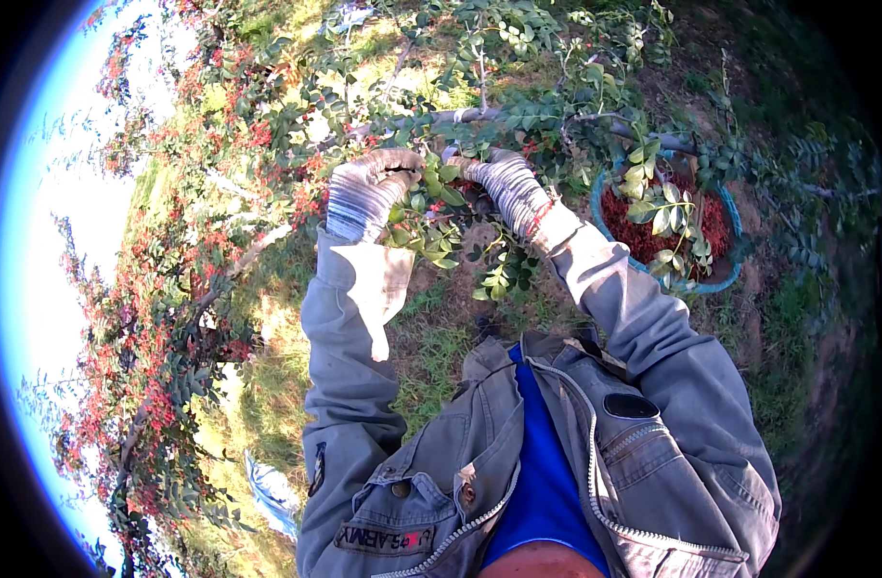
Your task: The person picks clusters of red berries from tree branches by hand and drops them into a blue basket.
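Both hands wear knitted work gloves with striped cuffs and are raised among the leafy twigs of a shrub bearing small red berries. My left hand [376,181] is closed, its fingers curled toward the thumb beside green leaves [441,188]; whatever is in them cannot be made out. A little to the right, my right hand [499,175] reaches in toward the same leaves with its fingers drawn together, and foliage partly hides their tips. Just beyond both hands runs a grey branch [465,115]. Red berries [309,199] hang close to the left cuff.
At the right stands a basket with a teal rim [736,229], holding a heap of red berries [638,236]; a leafy twig [664,212] hangs across it. Berry-laden branches [152,405] fill the left side. A pale blue-white bag or sheet [271,494] lies on the grass at the lower left.
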Demonstrator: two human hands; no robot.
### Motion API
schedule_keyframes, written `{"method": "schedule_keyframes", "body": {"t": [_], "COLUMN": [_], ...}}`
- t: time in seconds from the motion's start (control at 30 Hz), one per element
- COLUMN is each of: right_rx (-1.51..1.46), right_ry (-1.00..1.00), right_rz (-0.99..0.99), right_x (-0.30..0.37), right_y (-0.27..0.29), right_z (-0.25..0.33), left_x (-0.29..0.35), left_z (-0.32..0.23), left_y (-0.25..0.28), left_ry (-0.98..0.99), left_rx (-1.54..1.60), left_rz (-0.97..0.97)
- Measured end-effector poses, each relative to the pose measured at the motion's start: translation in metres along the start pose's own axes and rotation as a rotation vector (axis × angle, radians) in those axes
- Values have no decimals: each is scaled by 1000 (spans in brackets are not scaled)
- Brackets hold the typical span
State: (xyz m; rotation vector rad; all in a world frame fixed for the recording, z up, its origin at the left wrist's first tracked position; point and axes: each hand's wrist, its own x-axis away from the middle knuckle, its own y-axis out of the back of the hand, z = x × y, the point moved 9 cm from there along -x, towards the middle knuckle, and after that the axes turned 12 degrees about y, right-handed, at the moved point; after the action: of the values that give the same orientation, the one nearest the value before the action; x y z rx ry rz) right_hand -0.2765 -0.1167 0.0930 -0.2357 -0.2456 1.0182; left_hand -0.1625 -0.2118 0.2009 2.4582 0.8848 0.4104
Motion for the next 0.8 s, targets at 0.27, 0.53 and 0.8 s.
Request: {"method": "schedule_keyframes", "body": {"t": [0.27,0.53,0.8], "right_rx": [188,105,26], "right_ry": [1,-29,95], "right_rz": [-25,-16,-26], "right_x": [4,3,43], "right_y": [6,15,34], "right_z": [7,-11,11], "left_x": [6,6,7], "left_z": [-2,1,7], "left_y": [1,0,7], "left_ry": [-30,-8,17], "left_rx": [-30,38,32], "left_rz": [1,5,-28]}}
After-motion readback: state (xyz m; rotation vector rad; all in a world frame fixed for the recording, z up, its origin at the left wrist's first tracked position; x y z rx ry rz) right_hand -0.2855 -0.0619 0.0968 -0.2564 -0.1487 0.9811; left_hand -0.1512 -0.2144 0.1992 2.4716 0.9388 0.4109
